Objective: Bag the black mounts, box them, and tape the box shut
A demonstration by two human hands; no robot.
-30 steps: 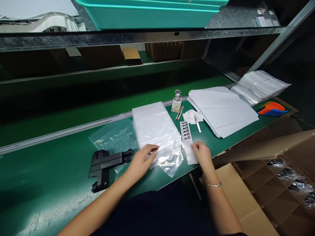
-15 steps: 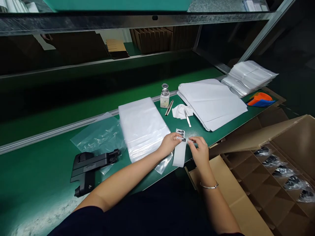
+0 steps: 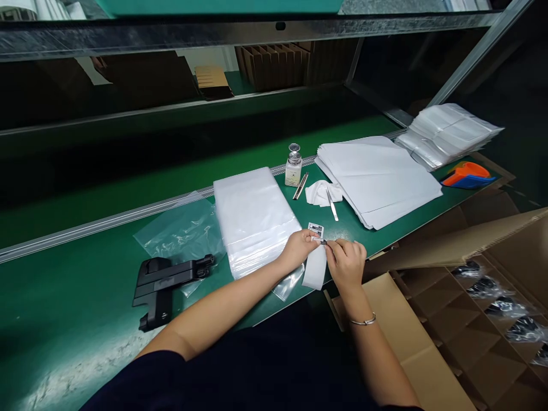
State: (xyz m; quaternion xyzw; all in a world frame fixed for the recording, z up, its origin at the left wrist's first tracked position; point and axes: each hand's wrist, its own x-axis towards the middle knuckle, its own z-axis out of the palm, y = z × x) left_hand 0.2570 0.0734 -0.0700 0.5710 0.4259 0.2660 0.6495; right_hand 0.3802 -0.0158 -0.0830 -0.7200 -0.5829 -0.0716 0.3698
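Observation:
A white strip of printed labels (image 3: pixel 314 273) hangs over the green bench near its front edge, with dark print at its upper end. My left hand (image 3: pixel 296 251) pinches this strip between thumb and fingers. Close beside it, my right hand (image 3: pixel 347 265) is closed at the fingertips on the edge of a small label (image 3: pixel 323 242) with black print. Whether that label is fully off its backing cannot be made out. Left of the hands lies a stack of clear plastic bags (image 3: pixel 254 220). A black plastic bracket-like part (image 3: pixel 169 285) rests farther left.
Behind the hands are tweezers (image 3: pixel 332 206) on a white cloth (image 3: pixel 317 193), a utility knife (image 3: pixel 300 186) and a pump bottle (image 3: pixel 293 171). White sheets (image 3: pixel 379 180) lie at right. An open carton (image 3: pixel 449 302) with dividers and bagged parts stands at lower right.
My right hand has moved in against the left fingertips, its fingers curled more tightly at the label. The whole view has shifted slightly.

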